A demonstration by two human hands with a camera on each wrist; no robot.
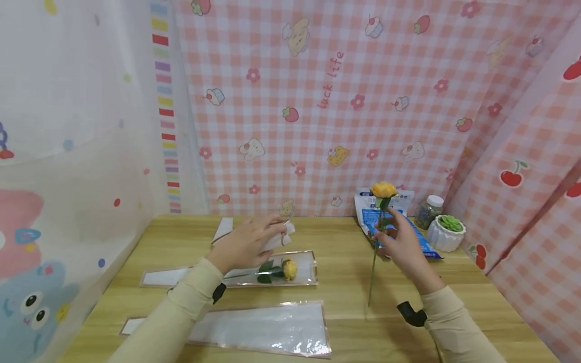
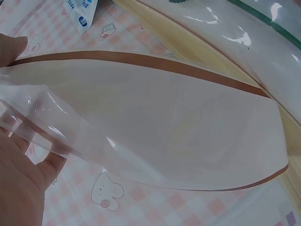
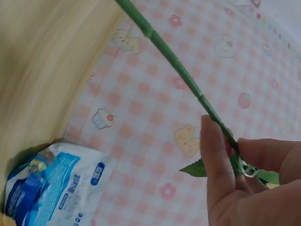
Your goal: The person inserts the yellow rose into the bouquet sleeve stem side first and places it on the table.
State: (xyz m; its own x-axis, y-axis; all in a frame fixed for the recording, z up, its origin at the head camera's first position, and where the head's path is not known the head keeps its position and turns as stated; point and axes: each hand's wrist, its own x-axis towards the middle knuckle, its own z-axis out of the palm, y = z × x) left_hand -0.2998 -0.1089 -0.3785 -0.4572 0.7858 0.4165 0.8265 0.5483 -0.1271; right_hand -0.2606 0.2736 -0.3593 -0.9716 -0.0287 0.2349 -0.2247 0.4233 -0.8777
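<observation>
The yellow rose [image 1: 384, 190] is pinched between the thumb and fingers of the right hand [image 1: 404, 247] just below the bloom, probably so that the head is supported and the long stem is left free. It is held nearly upright over the right half of the table [image 1: 349, 333]; whether the stem's tip touches the surface cannot be told. A clear sleeve [image 2: 164, 117] with a white panel is gripped at one end by the left hand [image 1: 247, 242] toward the back edge, thumb at one border and fingers at the other, seemingly so that its layers are parted. Beneath that hand, a second yellow rose [image 1: 289, 269] is enclosed in a flat sleeve [image 1: 306, 262], and another sleeve [image 1: 263, 327] is laid nearer the front. Both are set with narrow ends toward the left edge, perhaps so that the wide ends face the right hand. Near the back right corner, a blue-and-white packet [image 1: 368, 216], a lidded jar [image 1: 428, 213] and a potted succulent [image 1: 446, 235] are grouped, presumably out of the way.
</observation>
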